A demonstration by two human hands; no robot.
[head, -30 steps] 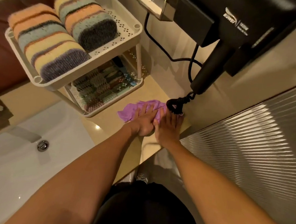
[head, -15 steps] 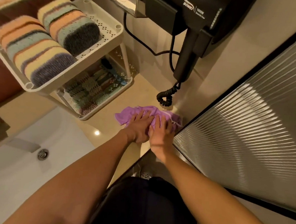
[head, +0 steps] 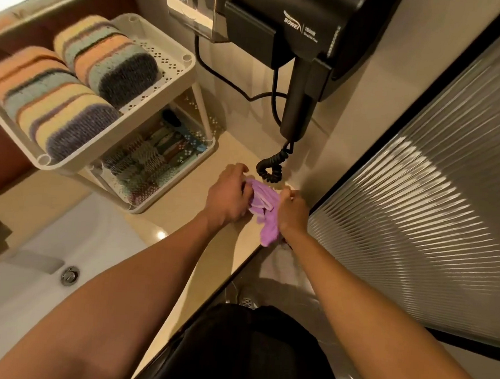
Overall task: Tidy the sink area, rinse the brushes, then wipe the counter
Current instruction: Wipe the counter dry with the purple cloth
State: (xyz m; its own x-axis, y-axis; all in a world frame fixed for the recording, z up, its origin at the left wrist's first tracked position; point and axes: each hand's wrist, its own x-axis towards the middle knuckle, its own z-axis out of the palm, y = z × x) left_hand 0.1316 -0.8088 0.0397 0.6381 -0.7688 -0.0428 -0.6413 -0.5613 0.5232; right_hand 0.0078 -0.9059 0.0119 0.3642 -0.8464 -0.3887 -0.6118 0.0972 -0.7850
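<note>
On the shiny beige stone counter point(head: 209, 263), near its front edge, one bunched-up purple cloth point(head: 263, 210) sits between two hands. At 9 o'clock of the cloth, the left hand point(head: 228, 195) has its fingers curled round one end. At 3 o'clock, the right hand point(head: 292, 212) has its fingers curled tight on the other side. The fingertips are mostly hidden in the folds. The cloth's low tip hangs past the counter edge at 6 o'clock.

At 10 o'clock stands one white plastic rack with two shelves point(head: 174, 64). Two fat striped rolled towels point(head: 104, 60) lie on the top shelf. The things on the bottom shelf are too dim to count.

At 12 o'clock hangs one black wall hair dryer point(head: 305, 31), cut off at the top. It says "BOWEI"; the smaller writing is blurry. One curly black cord point(head: 270, 170) dangles just above the cloth. At 8 o'clock is one white sink point(head: 16, 307) with one round metal drain point(head: 70, 275).
</note>
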